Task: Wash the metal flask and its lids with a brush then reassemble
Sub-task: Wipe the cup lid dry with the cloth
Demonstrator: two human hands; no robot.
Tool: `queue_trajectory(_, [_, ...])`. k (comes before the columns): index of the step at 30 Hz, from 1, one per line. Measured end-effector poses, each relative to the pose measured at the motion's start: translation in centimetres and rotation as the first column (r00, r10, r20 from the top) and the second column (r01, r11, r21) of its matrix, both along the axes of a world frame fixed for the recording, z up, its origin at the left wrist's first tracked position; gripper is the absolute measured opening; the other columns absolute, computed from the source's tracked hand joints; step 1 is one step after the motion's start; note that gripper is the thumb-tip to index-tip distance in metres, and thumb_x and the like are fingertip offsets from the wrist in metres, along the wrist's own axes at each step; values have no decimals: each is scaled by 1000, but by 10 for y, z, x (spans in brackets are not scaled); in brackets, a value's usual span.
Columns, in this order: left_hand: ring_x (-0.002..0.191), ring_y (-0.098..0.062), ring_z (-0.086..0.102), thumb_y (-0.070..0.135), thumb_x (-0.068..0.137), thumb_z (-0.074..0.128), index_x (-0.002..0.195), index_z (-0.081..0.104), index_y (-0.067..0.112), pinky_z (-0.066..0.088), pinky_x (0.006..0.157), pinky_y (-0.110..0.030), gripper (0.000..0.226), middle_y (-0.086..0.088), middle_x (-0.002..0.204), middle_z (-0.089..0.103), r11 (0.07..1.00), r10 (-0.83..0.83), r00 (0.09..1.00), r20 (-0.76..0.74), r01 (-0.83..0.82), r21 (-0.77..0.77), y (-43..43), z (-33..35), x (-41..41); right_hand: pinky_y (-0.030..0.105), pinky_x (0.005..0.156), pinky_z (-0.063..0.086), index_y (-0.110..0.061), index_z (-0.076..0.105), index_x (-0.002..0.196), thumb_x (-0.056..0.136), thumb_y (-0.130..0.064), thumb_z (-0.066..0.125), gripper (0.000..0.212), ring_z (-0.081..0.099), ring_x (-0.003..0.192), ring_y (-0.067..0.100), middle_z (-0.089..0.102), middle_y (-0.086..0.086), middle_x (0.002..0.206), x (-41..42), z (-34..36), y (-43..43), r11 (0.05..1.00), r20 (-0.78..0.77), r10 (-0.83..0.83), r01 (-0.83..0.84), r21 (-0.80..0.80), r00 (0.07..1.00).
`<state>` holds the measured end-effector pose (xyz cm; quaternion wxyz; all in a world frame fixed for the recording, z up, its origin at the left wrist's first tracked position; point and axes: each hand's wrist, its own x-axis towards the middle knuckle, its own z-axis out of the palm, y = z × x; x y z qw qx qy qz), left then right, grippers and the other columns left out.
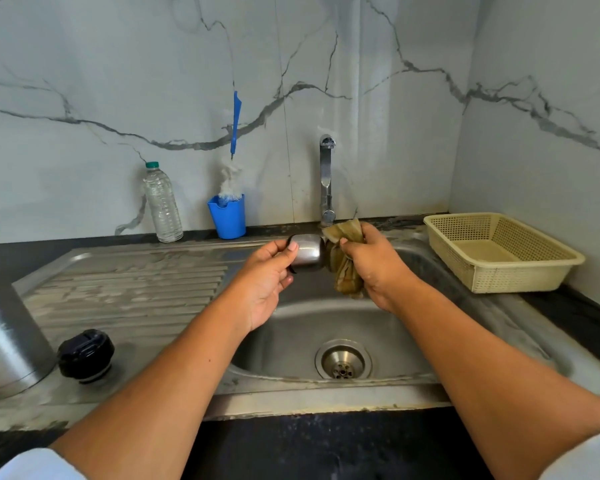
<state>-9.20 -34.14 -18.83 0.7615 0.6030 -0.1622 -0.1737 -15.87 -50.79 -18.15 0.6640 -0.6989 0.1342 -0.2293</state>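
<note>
Stainless steel made up the biggest thing in view: a sink (392,327) with one deep basin, a round drain strainer (343,359) at its bottom, and a ribbed, water-streaked drainboard (136,292) running out to the basin's left. Right of the basin sat a cream plastic basket (520,271) with perforated walls, its floor in full view. Far left of the basin, on the drainboard's near corner, the brushed metal flask (4,323) stood upright, only partly in frame, with its mouth out of sight. Behind the basin to the left stood a clear water bottle (162,202) with a green cap. Nearer the basin, a blue cup (227,218) held a bottle brush (235,133) with white bristles down and blue handle up. A chrome tap (327,178) rose straight behind the basin.

Black countertop (326,445) framed the sink, and grey-veined white marble covered both walls.

Between flask and basin, the black stopper lid (85,355) rested on the drainboard. Above the basin's back edge, the left hand (267,282) pinched the metal cup lid (307,252), dull silver and lying sideways, between thumb and fingers. The right hand (371,268) clutched a bunched olive-brown cloth (343,268) that touched the lid's right end.
</note>
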Motion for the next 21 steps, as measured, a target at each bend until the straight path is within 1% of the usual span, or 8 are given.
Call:
queue_trajectory(3, [122,-26,65,12,100,64,128,67,11,47,94,-30,28,-12,124,73,1000,-6,1000,17,6,21,-1,-2,2,44,94,57,-26,61,129,103,-14,51,31,65,109,23,69,2,116,-4,2,14,977,19,86,-80,-197,996])
queue_trajectory(6, [120,-23,65,2,100,62,126,67,7,45,109,-30,28,-9,114,76,996,-72,996,60,68,62,-1,-2,-2,44,116,40,-31,47,149,105,-28,47,44,53,131,18,57,-3,143,-5,0,22,946,-48,165,-172,-274,985])
queue_trajectory(8, [109,-12,69,-3,101,56,116,70,13,48,99,-20,26,-2,105,78,986,-134,985,112,120,118,1,-1,-7,39,123,28,-34,40,155,108,-41,42,48,39,145,14,44,-6,157,-6,0,25,923,-101,192,-215,-318,976])
queue_trajectory(11, [101,-9,72,-8,101,50,117,69,12,52,84,-13,32,-4,106,78,979,-156,974,167,130,154,0,-1,-11,35,126,21,-33,44,153,108,-37,44,45,32,149,11,39,-7,161,-6,0,28,889,-91,195,-215,-405,977])
queue_trajectory(14, [113,-16,68,-9,99,52,126,67,6,52,100,-24,34,-9,115,76,991,-83,980,183,62,117,2,1,-6,31,127,15,-27,47,152,107,-30,51,46,23,151,4,31,-10,164,-2,-5,30,847,-78,255,-261,-463,964])
queue_trajectory(16, [121,-15,66,-7,99,54,132,65,8,44,114,-32,38,-5,121,75,992,-65,977,202,41,121,5,3,-1,30,126,15,-28,47,152,106,-28,53,46,21,151,0,31,-12,164,1,-10,31,825,-66,289,-283,-489,955])
queue_trajectory(19, [120,-11,67,0,102,55,126,68,18,42,117,-36,33,0,118,77,979,-108,954,280,52,198,8,3,1,30,123,24,-28,48,151,107,-30,51,45,36,144,3,43,-12,158,3,-9,32,835,-30,231,-214,-507,972])
queue_trajectory(21, [123,-13,65,10,104,57,129,67,18,38,119,-40,29,1,121,76,965,-148,938,314,68,253,8,1,1,31,100,48,-28,56,145,107,-37,48,39,61,109,4,69,-17,124,-1,-2,30,886,9,171,-149,-440,985])
